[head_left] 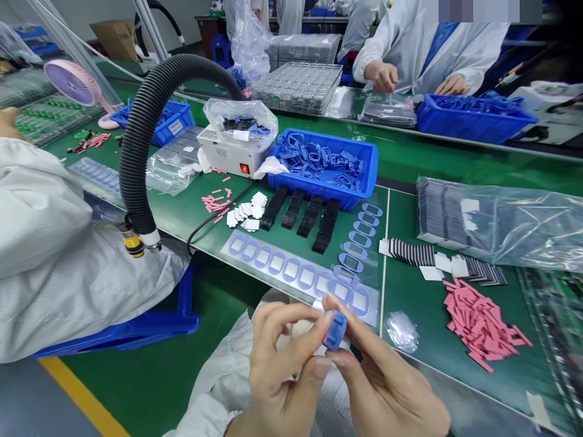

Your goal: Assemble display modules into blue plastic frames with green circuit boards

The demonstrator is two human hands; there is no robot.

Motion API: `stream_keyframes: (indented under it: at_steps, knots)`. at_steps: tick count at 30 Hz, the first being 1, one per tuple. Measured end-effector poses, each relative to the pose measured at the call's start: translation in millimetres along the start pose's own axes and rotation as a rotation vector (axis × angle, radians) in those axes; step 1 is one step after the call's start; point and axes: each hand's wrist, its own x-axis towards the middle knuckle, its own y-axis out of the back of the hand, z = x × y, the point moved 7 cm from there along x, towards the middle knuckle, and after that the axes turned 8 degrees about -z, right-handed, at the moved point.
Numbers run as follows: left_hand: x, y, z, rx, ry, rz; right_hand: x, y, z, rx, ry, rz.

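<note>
"What are the hands doing?"

"The left hand (277,364) and right hand (382,376) are pinching a blue rounded-rectangular rubbery frame (336,331) between their fingertips at six o'clock, just off the green bench edge (455,388)."

"How much is still lying out?"

"A clear film sheet (300,273) is carrying pale-blue frames at twelve o'clock, and a blue plastic tray (310,195) is holding a heap."
</note>
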Motion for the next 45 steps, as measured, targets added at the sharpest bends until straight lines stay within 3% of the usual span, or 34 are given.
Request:
stream_keyframes:
  at_steps: [3,7,9,15,19,25,33,39,41,45]
  knots:
    - [12,7.4,12,0.135,-0.101,-0.060,-2,4,-2,-0.104,0.068,0.023]
    - [22,11.5,21,0.236,-0.167,-0.135,-1,3,-3,-0.191,0.204,-0.048]
    - [21,11.6,23,0.253,-0.196,-0.149,2,6,2,-0.101,0.221,-0.090]
    - [12,6.3,22,0.195,-0.250,-0.239,20,2,20,0.281,0.038,-0.343]
    - [14,4.1,23,0.182,-0.258,-0.315,24,2,18,0.396,0.052,-0.385]
    - [24,2.4,10,0.082,-0.060,-0.337,24,6,13,0.223,0.136,-0.336]
    - [25,-2.4,9,0.053,-0.160,-0.323,21,9,5,0.033,0.272,-0.379]
    - [20,-6.7,0,0.256,-0.144,-0.430,25,2,1,-0.121,0.320,-0.508]
    - [19,-6.9,-3,0.258,-0.107,-0.409,25,-1,-3,-0.123,0.321,-0.463]
    - [18,-5.3,-1,0.199,-0.089,-0.306,21,3,1,-0.099,0.211,-0.195]
